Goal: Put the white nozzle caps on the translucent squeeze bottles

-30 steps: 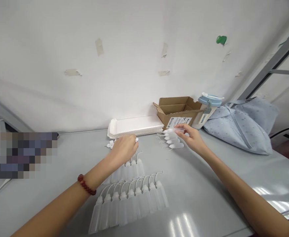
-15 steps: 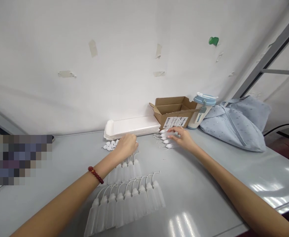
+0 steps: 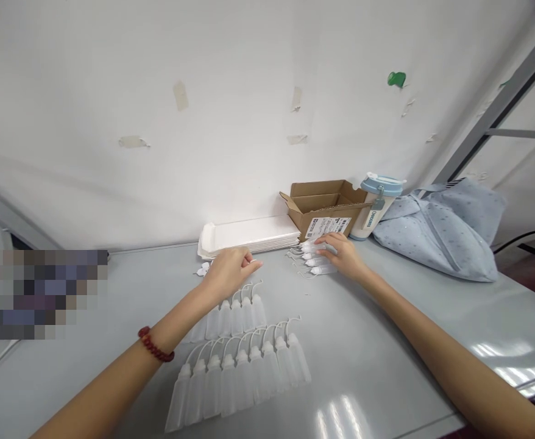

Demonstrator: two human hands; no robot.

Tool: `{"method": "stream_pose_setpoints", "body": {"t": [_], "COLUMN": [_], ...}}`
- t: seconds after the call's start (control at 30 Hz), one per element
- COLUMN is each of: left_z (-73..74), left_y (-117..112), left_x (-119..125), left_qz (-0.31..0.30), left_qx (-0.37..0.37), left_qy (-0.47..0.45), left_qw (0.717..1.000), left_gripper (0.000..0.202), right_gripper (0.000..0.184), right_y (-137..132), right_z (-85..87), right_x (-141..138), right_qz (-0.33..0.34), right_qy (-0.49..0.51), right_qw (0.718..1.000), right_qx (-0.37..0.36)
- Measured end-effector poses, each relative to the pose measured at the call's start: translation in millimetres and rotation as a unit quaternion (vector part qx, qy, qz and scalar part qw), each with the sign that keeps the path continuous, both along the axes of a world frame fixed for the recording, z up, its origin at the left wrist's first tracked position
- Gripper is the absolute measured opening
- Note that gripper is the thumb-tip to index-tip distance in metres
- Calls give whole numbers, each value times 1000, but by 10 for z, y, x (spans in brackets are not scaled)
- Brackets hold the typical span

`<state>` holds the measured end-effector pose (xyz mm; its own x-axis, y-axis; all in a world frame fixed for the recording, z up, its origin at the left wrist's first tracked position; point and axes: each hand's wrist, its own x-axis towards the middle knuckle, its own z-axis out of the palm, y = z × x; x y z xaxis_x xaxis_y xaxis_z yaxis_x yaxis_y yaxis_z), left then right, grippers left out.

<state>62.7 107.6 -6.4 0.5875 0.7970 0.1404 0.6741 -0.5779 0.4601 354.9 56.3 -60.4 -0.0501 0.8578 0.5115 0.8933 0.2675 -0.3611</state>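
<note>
My left hand (image 3: 228, 272) hovers over the far row of small translucent squeeze bottles (image 3: 231, 314), fingers curled, thumb and forefinger pinching a small white cap. A few loose white caps (image 3: 203, 269) lie just left of it. My right hand (image 3: 343, 255) rests palm down on a small pile of capped bottles (image 3: 311, 257) in front of the cardboard box, its fingers curled over one of them. A nearer row of several bottles (image 3: 240, 375) with tethered caps lies on the grey table (image 3: 386, 341).
A stack of white trays (image 3: 249, 235) sits against the wall. An open cardboard box (image 3: 325, 207), a tumbler with a blue lid (image 3: 377, 207) and a pale blue bag (image 3: 441, 228) stand at the back right. A blurred patch covers the left.
My right hand has come down from holding a bottle in the air onto the pile of capped bottles. My left hand has stayed over the far row with little shift.
</note>
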Motion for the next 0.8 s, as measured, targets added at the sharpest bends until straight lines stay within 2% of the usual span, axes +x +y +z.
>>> {"method": "stream_pose_setpoints", "body": {"t": [0.13, 0.3, 0.37, 0.47, 0.5, 0.57, 0.6, 0.7, 0.8], "left_z": [99, 78, 58, 49, 50, 54, 56, 57, 58], "left_y": [-248, -487, -525, -556, -566, -591, -606, -646, -662], "left_x": [-232, -539, -616, -656, -652, -631, -618, -586, -574], "left_qz": [51, 122, 146, 157, 155, 153, 151, 143, 142], "left_qx": [-12, -70, -103, -113, -109, -97, -92, -85, -112], "left_qy": [-77, -144, -171, -210, -216, -217, -216, -222, -232], "left_qw": [996, 979, 969, 958, 958, 959, 960, 961, 956], "left_gripper": [37, 36, 34, 30, 29, 29, 28, 28, 27], "right_gripper": [16, 18, 18, 21, 21, 25, 26, 27, 26], "right_y": [11, 5, -37, -189, -259, -402, -465, -583, -604], "right_z": [20, 66, 113, 226, 268, 340, 366, 392, 364], "right_x": [40, 43, -66, -425, -580, -885, -1017, -1267, -1331], "right_qz": [9, 12, 11, 32, 60, 187, 228, 272, 273], "right_qy": [-28, -44, -42, -33, -27, 0, -3, -26, -49], "right_qw": [1000, 999, 999, 998, 997, 980, 968, 947, 941], "right_qx": [2, 15, 27, 37, 27, -71, -108, -170, -196]}}
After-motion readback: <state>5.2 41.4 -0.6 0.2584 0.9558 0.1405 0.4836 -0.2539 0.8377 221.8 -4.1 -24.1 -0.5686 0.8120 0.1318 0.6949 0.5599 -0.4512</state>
